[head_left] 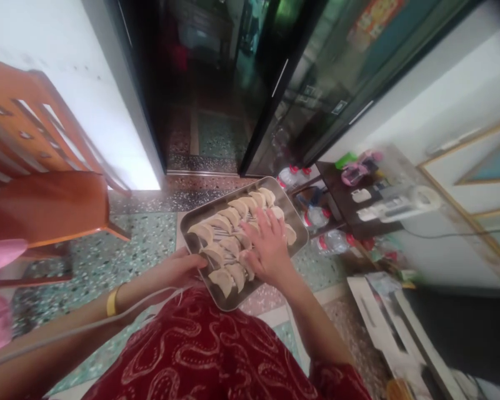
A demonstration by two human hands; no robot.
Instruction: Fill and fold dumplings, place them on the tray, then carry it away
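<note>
A metal tray (295,218) carries several raw folded dumplings (219,223) laid in rows. My left hand (182,268) grips the tray's near left edge and holds it above the floor, in front of my red patterned clothing. My right hand (265,244) lies flat with spread fingers on top of the dumplings at the tray's right side. A yellow band (112,301) is on my left wrist, and a thin white cable (141,304) runs along that arm.
An orange wooden chair (45,183) stands at the left. Ahead is an open dark doorway with glass sliding doors (316,94). A low dark table (360,200) with small items and water bottles (314,215) beneath stands at the right. The floor is speckled terrazzo (150,233).
</note>
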